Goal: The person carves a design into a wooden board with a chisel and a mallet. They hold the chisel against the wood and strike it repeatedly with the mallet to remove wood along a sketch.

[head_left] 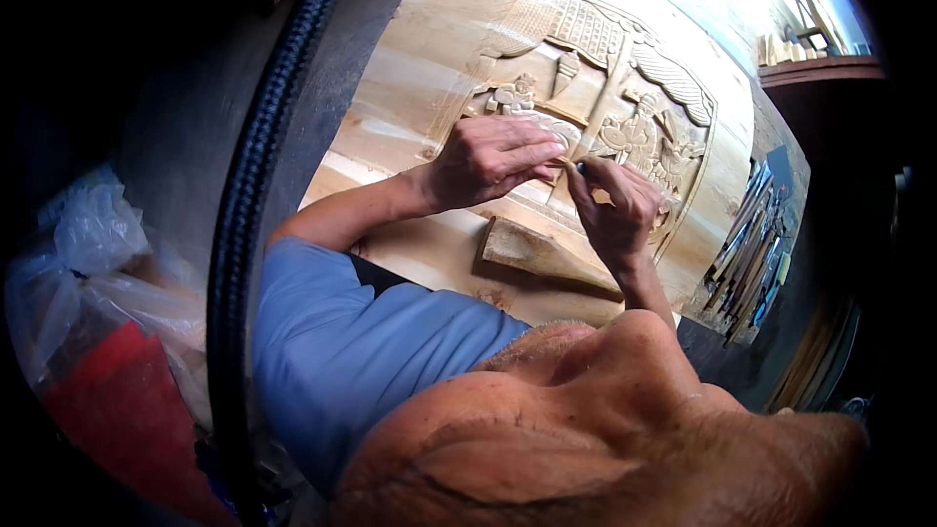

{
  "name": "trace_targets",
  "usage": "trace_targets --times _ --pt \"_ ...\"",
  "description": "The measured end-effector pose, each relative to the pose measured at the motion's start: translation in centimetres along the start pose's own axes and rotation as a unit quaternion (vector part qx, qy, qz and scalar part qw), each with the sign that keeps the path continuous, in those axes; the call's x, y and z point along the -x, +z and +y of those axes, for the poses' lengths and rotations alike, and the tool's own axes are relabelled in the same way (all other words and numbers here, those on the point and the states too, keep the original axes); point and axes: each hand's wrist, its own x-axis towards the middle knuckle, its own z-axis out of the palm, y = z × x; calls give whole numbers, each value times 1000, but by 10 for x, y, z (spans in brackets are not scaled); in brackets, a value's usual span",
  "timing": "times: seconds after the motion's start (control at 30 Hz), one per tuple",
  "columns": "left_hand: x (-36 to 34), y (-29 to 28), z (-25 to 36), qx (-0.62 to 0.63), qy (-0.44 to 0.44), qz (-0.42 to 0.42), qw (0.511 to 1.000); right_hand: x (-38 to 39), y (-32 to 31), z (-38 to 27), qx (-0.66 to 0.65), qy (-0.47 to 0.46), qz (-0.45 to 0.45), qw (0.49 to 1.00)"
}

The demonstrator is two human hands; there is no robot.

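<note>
A large pale wooden panel (415,63) lies before me, carved in relief with figures, drapery and a roof-like pattern. My left hand (496,160) is over the carving's lower middle, fingers stretched and pressed together. Close beside it, my right hand (620,207) is bent into a pinch, its fingertips meeting those of the left. Something thin and light brown shows between the fingertips, but the fingers cover most of it and its kind is unclear. Just below the hands, a rough wooden block (547,256) rests on the panel's near part.
Many slim carving tools (747,254) lie bunched at the panel's right. A dark reddish shelf (825,70) stands at the far right with wood pieces on it. Clear plastic bags (93,234) and a red item (132,410) are at left. A black braided cable (259,156) crosses the view.
</note>
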Motion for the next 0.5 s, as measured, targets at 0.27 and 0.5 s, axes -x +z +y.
trace_targets --times 0.27,0.5 --pt "16 -6 -7 63 -69 -30 995 17 30 -7 -17 19 -5 1000" --pt "-9 -58 -90 214 -305 89 924 75 17 -13 87 50 -155 983"
